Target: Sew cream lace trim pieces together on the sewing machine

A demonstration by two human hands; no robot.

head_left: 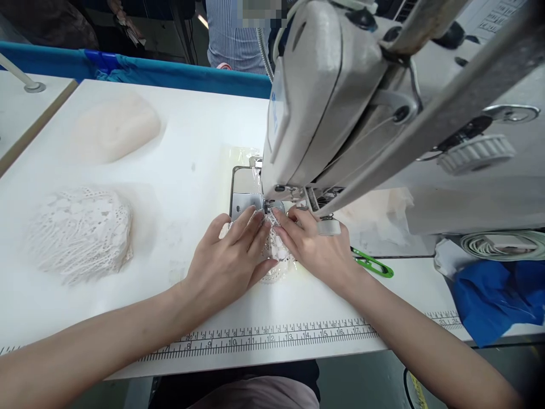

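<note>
In the head view, the white lace (275,245) lies on the table (187,147) at the presser foot (268,206) of the sewing machine (309,85); the left hand (232,250) rests on it with fingers slightly apart, while the right hand (313,241) bends its fingers over the other side, whether pinching I cannot tell. The step seems to be guiding lace under the foot, which calls for keeping it flat and fingertips clear.

Along the far edge of the white, flat tabletop (191,142) runs a bright blue cloth strip (179,76), and beyond that edge is a person in a blue-and-white striped shirt (234,45). At the tabletop's right side are a crumpled royal-blue cloth (502,295) and a coiled pale-grey cable (477,245).
</note>
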